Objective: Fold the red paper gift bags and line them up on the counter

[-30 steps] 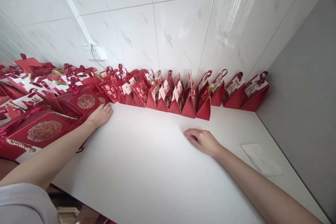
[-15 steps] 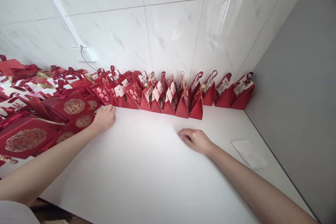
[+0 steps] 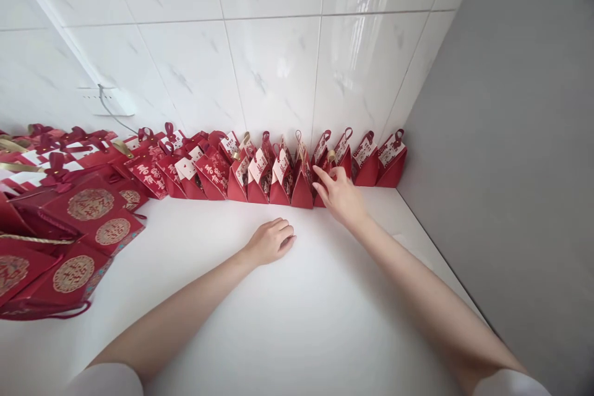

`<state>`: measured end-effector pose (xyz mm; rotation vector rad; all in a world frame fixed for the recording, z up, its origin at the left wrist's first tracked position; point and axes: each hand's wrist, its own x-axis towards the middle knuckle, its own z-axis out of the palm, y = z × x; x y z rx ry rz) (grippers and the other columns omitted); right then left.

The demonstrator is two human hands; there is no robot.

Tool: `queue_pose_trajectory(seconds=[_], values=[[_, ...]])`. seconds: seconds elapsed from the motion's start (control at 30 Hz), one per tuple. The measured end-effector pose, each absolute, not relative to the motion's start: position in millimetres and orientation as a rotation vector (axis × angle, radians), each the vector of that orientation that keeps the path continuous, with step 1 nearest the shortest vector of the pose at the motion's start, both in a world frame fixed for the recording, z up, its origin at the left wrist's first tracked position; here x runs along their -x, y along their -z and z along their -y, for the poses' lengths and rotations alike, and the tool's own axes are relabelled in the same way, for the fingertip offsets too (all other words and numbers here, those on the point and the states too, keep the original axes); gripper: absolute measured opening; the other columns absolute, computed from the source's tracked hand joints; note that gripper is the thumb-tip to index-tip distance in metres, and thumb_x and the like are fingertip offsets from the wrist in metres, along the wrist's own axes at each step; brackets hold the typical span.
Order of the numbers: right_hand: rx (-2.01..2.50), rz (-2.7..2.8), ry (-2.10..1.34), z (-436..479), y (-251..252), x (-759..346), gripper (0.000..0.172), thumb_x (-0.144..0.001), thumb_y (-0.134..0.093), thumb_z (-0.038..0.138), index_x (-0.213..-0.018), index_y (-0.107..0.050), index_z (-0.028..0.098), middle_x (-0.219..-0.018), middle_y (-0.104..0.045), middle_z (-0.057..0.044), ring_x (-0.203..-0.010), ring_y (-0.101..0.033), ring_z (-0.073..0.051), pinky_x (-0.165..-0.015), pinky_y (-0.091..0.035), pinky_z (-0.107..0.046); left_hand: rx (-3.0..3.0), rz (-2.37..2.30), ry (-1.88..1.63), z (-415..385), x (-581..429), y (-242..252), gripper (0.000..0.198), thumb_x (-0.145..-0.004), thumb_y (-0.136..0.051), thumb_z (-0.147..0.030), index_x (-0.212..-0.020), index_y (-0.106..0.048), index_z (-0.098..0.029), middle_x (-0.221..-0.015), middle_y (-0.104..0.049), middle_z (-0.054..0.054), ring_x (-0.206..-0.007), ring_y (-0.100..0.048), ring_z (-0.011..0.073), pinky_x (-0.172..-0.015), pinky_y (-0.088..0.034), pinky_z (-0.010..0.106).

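A row of small red triangular gift boxes with ribbon loops and white tags stands along the tiled wall on a white table. My right hand reaches into the row near its right end, fingers spread, touching one small red box. My left hand rests on the table in front of the row, fingers loosely curled, holding nothing.
Larger flat red boxes with gold round emblems are piled at the left, some overhanging the table edge. A grey wall bounds the right side. A white wall socket with a cable sits above the pile.
My left hand left the big red boxes and moved right to the table's middle. My right hand moved forward from the table to the row of small boxes. The view shifted right.
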<state>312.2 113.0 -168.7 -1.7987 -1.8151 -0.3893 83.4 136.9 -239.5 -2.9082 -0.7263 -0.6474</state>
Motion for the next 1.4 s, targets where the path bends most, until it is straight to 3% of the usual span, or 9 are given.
queue_pose_trajectory(seconds=[0.13, 0.3, 0.5, 0.67, 0.8, 0.97, 1.13, 1.2, 1.4], values=[[1.965, 1.602, 0.515, -125, 155, -322, 0.038, -0.097, -0.038, 0.038, -0.111, -0.064, 0.015, -0.106, -0.051, -0.017, -0.092, -0.056, -0.029, -0.062, -0.047, -0.034, 2.999, 0.686, 0.646, -137, -79, 238, 0.017, -0.093, -0.043, -0.023, -0.086, -0.057, -0.017, -0.085, -0.057, 0.005, -0.08, -0.052, 0.0175, -0.076, -0.043, 0.032], [1.94, 1.506, 0.43, -132, 154, -346, 0.033, -0.094, -0.044, 0.033, -0.116, -0.064, 0.019, -0.129, -0.049, -0.018, -0.109, -0.054, -0.032, -0.076, -0.049, -0.039, 3.077, 0.681, 0.693, -141, -72, 236, 0.015, -0.093, -0.044, -0.022, -0.089, -0.058, -0.017, -0.09, -0.058, 0.006, -0.086, -0.053, 0.0176, -0.079, -0.045, 0.033], [2.162, 1.619, 0.088, -121, 132, -374, 0.026, -0.087, -0.053, 0.028, -0.104, -0.071, 0.019, -0.093, -0.071, -0.012, -0.089, -0.066, -0.028, -0.069, -0.048, -0.034, 3.131, 0.899, 0.892, -129, -80, 234, 0.012, -0.091, -0.049, -0.024, -0.099, -0.057, -0.02, -0.109, -0.057, 0.007, -0.104, -0.053, 0.0208, -0.091, -0.046, 0.038], [1.937, 1.998, -0.116, -81, 99, -382, 0.014, -0.08, -0.059, 0.025, -0.084, -0.073, 0.024, -0.082, -0.073, -0.005, -0.072, -0.067, -0.023, -0.057, -0.047, -0.029, 3.057, 1.284, 1.347, -118, -84, 237, 0.058, -0.084, -0.062, -0.037, -0.134, -0.036, -0.022, -0.138, -0.041, 0.013, -0.13, -0.039, 0.0261, -0.104, -0.042, 0.045], [1.381, 2.245, -0.63, -69, 94, -364, 0.02, -0.086, -0.053, 0.024, -0.091, -0.072, 0.026, -0.088, -0.074, 0.0, -0.079, -0.069, -0.018, -0.068, -0.051, -0.027, 3.307, 1.155, 1.351, -115, -88, 240, 0.092, -0.073, -0.074, -0.042, -0.146, -0.023, -0.021, -0.149, -0.03, 0.017, -0.138, -0.031, 0.0337, -0.112, -0.03, 0.053], [1.236, 2.217, -0.665, -81, 108, -334, 0.017, -0.085, -0.055, 0.018, -0.097, -0.066, 0.023, -0.095, -0.072, 0.001, -0.081, -0.067, -0.015, -0.068, -0.049, -0.024, 3.694, 1.421, 1.345, -117, -93, 236, 0.063, -0.081, -0.068, -0.038, -0.136, -0.042, -0.021, -0.127, -0.06, 0.011, -0.115, -0.059, 0.0266, -0.1, -0.047, 0.044], [1.646, 2.144, -0.107, -58, 101, -331, 0.003, -0.086, -0.06, 0.023, -0.089, -0.058, 0.024, -0.079, -0.069, -0.001, -0.063, -0.062, -0.017, -0.053, -0.04, -0.026, 3.662, 1.576, 1.477, -127, -90, 235, 0.06, -0.077, -0.072, -0.037, -0.13, -0.049, -0.019, -0.124, -0.063, 0.01, -0.111, -0.062, 0.0267, -0.097, -0.05, 0.041], [1.621, 2.137, 0.042, -40, 87, -332, 0.011, -0.091, -0.055, 0.03, -0.082, -0.056, 0.024, -0.069, -0.064, -0.001, -0.055, -0.057, -0.017, -0.05, -0.037, -0.027, 3.601, 1.631, 1.591, -130, -88, 235, 0.057, -0.079, -0.07, -0.039, -0.128, -0.051, -0.017, -0.123, -0.064, 0.011, -0.11, -0.062, 0.0273, -0.095, -0.051, 0.04], [1.068, 2.378, -0.209, -2, 57, -327, 0.009, -0.094, -0.052, 0.029, -0.089, -0.06, 0.029, -0.073, -0.065, -0.001, -0.06, -0.06, -0.015, -0.057, -0.047, -0.029, 3.259, 1.876, 1.909, -133, -84, 240, 0.05, -0.088, -0.055, -0.051, -0.123, -0.057, -0.015, -0.121, -0.066, 0.01, -0.11, -0.062, 0.0281, -0.093, -0.051, 0.037]])
